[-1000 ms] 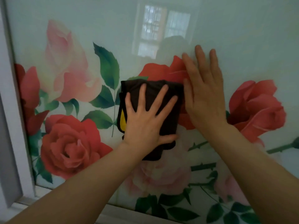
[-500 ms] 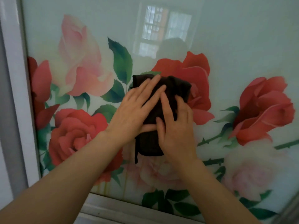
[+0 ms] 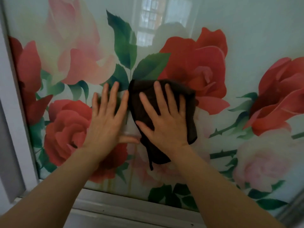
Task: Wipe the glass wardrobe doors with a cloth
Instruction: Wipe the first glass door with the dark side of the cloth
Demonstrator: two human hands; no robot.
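The glass wardrobe door (image 3: 238, 30) fills the view, printed with red and pink roses and green leaves. A dark brown folded cloth (image 3: 189, 116) lies flat against the glass near the middle. My right hand (image 3: 164, 120) presses the cloth to the glass with straight, spread fingers. My left hand (image 3: 107, 119) lies flat on the bare glass just left of the cloth, fingers straight, its thumb reaching toward the cloth's lower edge.
A white door frame (image 3: 13, 129) runs down the left side and a pale bottom rail (image 3: 131, 209) crosses below the glass. A window reflection (image 3: 153, 18) shows in the upper glass.
The cloth passed from my left hand to my right. My left hand slid off it onto bare glass at the left, and my right hand now covers the cloth.
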